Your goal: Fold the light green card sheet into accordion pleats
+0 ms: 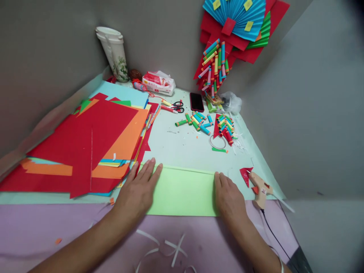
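Note:
A light green sheet of paper (182,193) lies in front of me, with a narrow folded strip along its far edge. My left hand (138,189) rests flat over the sheet's left end, its fingers stretched and apart. At the right end, my right hand (230,195) has its fingers pressed together on the paper near the folded edge; its thumb is hidden. A stack of red and orange paper (113,121) sits beside my left hand. To the right of my right hand lies a glue gun (261,189), its tip over a red scrap (245,176).
Small rolled paper tubes (199,120) lie farther back, near scissors (178,107), a phone (196,102) and a metal ring (217,142). A tissue pack (159,82) and white cup (113,53) stand by the wall. A fan decoration (239,19) hangs above. White strips (176,248) lie in front.

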### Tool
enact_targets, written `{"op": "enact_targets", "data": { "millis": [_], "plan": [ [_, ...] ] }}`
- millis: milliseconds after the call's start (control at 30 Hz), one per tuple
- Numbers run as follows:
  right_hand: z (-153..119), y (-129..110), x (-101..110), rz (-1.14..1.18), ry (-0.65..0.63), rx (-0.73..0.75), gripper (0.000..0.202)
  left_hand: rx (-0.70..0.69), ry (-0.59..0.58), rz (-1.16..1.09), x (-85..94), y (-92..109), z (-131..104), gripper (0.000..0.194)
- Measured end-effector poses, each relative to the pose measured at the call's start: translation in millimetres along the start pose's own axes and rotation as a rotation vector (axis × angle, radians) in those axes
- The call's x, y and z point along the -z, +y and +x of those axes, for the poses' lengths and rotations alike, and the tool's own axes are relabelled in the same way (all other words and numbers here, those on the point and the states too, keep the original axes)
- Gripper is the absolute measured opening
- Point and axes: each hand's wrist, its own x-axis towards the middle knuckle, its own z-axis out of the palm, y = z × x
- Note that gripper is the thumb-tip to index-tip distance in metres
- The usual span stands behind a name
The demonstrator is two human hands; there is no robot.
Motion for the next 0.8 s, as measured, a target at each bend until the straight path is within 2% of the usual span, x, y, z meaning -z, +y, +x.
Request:
{"op": "enact_targets", "data": {
  "millis": [267,533,667,800],
  "plan": [
    [1,-3,1,0.03,-0.047,-0.033,0.048,-0.007,0.096,0.167,-2.8,-4,-4,0.055],
    [7,2,5,0.003,-0.156,0.006,0.046,-0.002,0.01,0.161,12.0,-4,5,0.055],
    [8,-5,6,-0.019,-0.16,-0.022,0.047,-0.09,0.009,0.03,15.9,14,21,0.056],
    [9,-10,5,-0.036,-0.143,-0.028,0.047,-0.182,-0.029,-0.145,2.4,41,38,0.052]
  ]
}}
